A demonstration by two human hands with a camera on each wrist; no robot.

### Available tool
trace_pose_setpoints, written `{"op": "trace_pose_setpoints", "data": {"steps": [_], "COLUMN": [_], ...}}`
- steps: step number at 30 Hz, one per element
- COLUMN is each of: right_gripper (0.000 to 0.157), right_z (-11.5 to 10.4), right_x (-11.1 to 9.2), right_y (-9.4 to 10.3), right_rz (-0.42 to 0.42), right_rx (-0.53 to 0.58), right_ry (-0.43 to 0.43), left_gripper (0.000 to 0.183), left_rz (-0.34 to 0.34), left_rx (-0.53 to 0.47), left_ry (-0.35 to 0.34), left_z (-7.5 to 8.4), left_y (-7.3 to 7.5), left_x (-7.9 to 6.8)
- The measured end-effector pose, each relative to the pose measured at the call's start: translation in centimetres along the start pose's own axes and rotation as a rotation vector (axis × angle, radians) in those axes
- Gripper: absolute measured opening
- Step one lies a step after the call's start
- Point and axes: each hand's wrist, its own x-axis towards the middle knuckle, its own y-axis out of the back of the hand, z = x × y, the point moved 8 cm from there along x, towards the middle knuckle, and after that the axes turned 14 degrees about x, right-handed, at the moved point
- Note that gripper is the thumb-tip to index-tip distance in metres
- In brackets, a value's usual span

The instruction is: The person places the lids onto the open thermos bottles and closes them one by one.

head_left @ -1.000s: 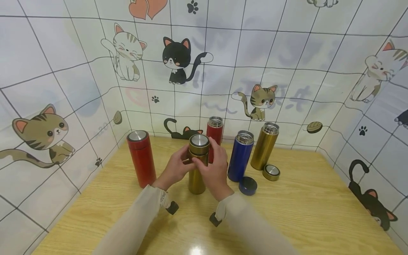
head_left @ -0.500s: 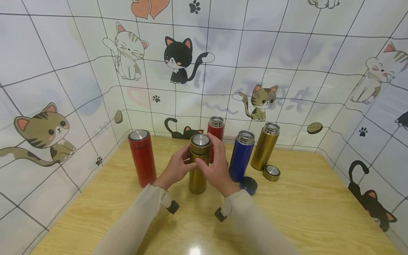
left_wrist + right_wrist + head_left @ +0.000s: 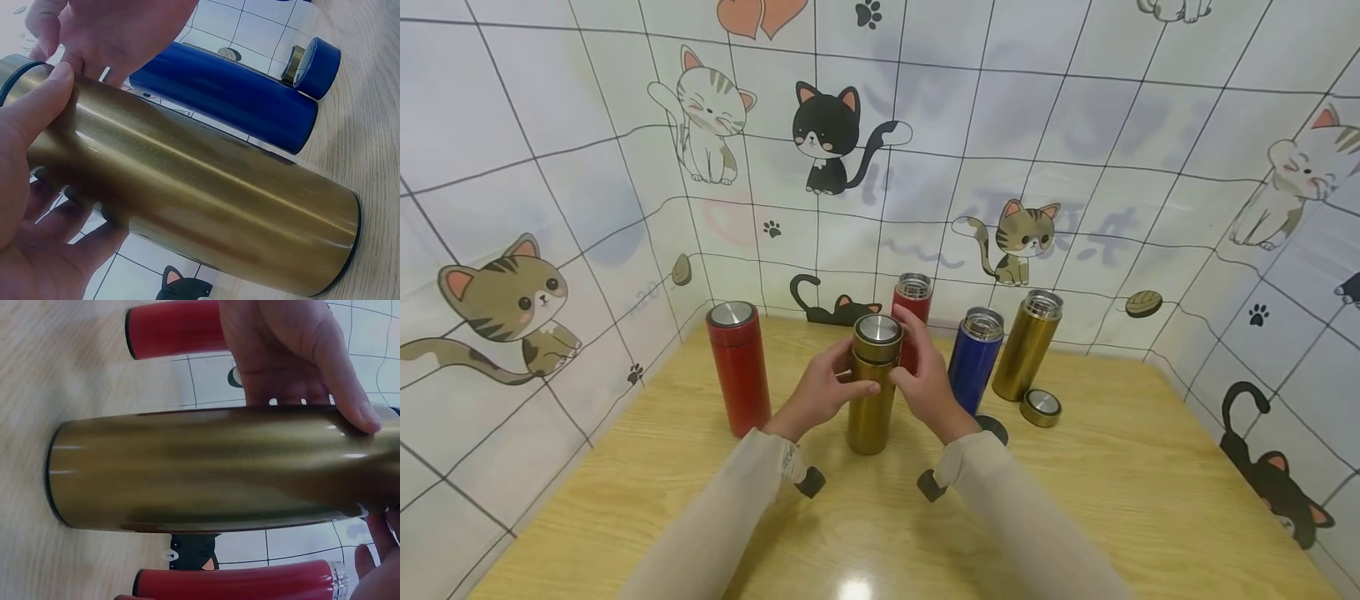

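Observation:
A gold vacuum flask (image 3: 868, 421) stands upright on the table with its gold lid (image 3: 877, 329) on top. My left hand (image 3: 820, 390) holds the flask round its upper body, thumb across the front and fingers behind. At the lid's right side is my right hand (image 3: 931, 383), its fingers curved round the lid's back and its thumb near the flask's right edge. In the right wrist view, part of the right hand (image 3: 378, 575) shows past the flask body. To the left stands a red flask (image 3: 741, 375) with its lid on.
Behind the hands stand an uncapped red flask (image 3: 913, 300), a blue flask (image 3: 976, 358) and another gold flask (image 3: 1028, 346). A gold lid (image 3: 1041, 407) lies on the table (image 3: 1097, 500); a dark blue lid (image 3: 995, 429) is partly hidden by the right arm. Cat-print sheeting (image 3: 1075, 125) surrounds the back.
My right hand has turned round the lid: its thumb has slid from the flask's front to its right edge, and its fingers have moved farther back. My left hand keeps its hold.

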Motion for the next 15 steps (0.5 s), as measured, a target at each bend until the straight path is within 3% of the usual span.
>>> {"op": "trace_pose_setpoints", "data": {"steps": [6, 10, 13, 15], "right_gripper": [0.076, 0.064, 0.057, 0.056], "right_z": [-0.6, -3.2, -4.3, -3.8], "right_x": [-1.0, -1.6, -1.6, -1.2], "right_y": [0.5, 0.4, 0.4, 0.5], "right_rz": [0.112, 0.165, 0.173, 0.146], "right_rx": [-0.029, -0.073, -0.120, -0.154], "right_ry": [0.039, 0.119, 0.182, 0.190], "left_gripper": [0.074, 0.075, 0.075, 0.074], "left_rz": [-0.002, 0.003, 0.006, 0.003], "left_rx": [0.005, 0.008, 0.009, 0.008], "left_ry": [0.026, 0.039, 0.039, 0.033], "left_z": [-0.2, -0.2, -0.2, -0.2], "left_y": [-0.1, -0.1, 0.0, 0.0], "left_x": [-0.1, 0.0, 0.0, 0.0]}}
